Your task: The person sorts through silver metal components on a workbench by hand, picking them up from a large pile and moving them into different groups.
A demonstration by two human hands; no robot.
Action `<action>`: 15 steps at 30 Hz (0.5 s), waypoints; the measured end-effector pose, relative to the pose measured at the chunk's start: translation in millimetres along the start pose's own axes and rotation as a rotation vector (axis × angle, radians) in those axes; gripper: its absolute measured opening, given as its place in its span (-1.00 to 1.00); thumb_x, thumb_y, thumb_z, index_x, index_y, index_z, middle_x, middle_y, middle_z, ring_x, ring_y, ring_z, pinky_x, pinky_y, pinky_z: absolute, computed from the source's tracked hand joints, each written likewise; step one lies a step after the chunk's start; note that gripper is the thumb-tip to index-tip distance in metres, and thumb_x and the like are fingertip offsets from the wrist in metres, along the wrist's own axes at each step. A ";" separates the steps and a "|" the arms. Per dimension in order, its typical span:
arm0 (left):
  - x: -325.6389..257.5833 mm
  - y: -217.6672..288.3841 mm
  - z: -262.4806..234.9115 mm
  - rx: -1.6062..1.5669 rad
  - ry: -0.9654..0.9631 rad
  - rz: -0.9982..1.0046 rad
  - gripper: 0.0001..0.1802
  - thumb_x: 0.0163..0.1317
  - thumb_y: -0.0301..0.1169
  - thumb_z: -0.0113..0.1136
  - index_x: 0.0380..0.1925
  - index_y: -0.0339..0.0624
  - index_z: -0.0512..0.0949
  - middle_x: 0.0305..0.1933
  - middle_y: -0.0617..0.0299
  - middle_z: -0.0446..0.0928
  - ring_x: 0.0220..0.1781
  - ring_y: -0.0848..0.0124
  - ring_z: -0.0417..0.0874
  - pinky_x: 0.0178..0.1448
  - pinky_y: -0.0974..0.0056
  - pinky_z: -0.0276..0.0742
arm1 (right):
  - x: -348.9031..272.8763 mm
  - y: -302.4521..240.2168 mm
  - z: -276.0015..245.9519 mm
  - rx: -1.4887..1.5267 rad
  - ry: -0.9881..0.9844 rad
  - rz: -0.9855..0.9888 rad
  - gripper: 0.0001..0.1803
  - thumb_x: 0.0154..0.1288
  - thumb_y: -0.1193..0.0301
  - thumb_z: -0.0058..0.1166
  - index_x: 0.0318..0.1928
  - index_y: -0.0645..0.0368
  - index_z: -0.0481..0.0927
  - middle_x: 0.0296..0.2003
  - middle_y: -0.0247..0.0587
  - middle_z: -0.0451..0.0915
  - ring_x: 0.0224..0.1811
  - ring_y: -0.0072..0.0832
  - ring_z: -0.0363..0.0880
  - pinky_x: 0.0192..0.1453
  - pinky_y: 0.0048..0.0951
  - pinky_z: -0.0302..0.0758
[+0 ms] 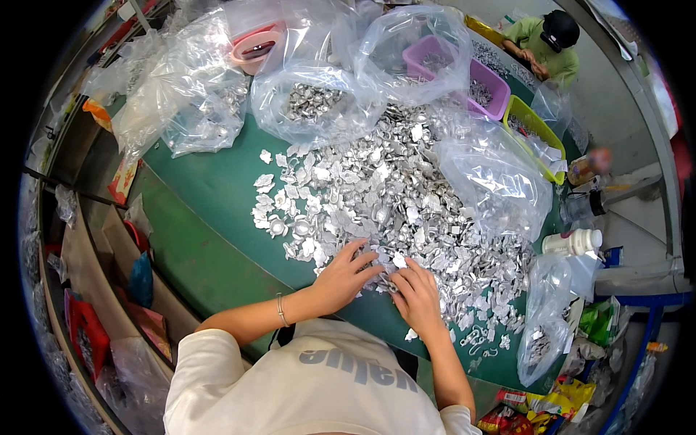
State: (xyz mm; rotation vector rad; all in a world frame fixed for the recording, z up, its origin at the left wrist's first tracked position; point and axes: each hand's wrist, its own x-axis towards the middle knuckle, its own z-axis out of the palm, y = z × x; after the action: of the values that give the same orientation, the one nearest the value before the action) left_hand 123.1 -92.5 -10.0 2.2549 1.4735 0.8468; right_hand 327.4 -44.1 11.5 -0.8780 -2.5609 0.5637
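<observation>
Hands meet at the near edge of a heap of small silvery metal pieces (391, 196) spread over the green desk (210, 196). From the head view, the left hand (346, 277) lies flat on the pieces with fingers spread, its grip wide and holding nothing visible. Just beside it, the right hand (418, 295) has fingers curled down into the heap; whether it pinches a piece cannot be told. Clear plastic bags (319, 101) of the same pieces lie beyond the heap, with a purple tray (493, 87) farther back.
</observation>
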 end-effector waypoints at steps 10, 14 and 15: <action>-10.1 25.1 -8.7 -0.119 -0.023 0.036 -0.60 -0.06 -0.61 0.17 -0.13 -0.17 0.49 0.11 0.03 0.33 0.24 -0.03 0.25 0.26 -0.10 0.20 | -13.9 0.2 -37.0 0.178 -0.090 0.149 -0.78 -0.04 0.63 0.08 -0.30 0.20 0.58 -0.17 -0.21 0.52 0.10 -0.21 0.40 0.14 -0.22 0.29; 11.7 6.1 -0.4 -0.135 0.113 -0.100 -0.64 0.01 -0.57 0.16 -0.11 -0.21 0.48 0.04 0.05 0.40 0.14 0.10 0.36 0.12 0.07 0.30 | 21.0 10.9 -33.3 0.230 0.170 0.441 -0.84 0.03 0.58 0.11 -0.30 0.22 0.58 -0.26 -0.18 0.53 -0.13 -0.30 0.45 -0.02 -0.28 0.32; 22.0 0.9 1.5 -0.090 0.129 -0.110 -0.66 0.02 -0.55 0.17 -0.13 -0.21 0.48 0.00 0.08 0.42 0.09 0.12 0.38 0.08 0.10 0.31 | 32.5 14.2 -24.4 0.090 0.219 0.381 -0.84 0.02 0.56 0.14 -0.31 0.21 0.57 -0.28 -0.19 0.52 -0.15 -0.29 0.44 -0.06 -0.27 0.30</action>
State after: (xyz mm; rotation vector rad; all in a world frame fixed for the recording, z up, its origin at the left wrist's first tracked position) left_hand 131.2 -72.9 -3.9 2.0681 1.5658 1.0194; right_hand 321.8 -6.9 32.4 -1.3275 -2.1661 0.6440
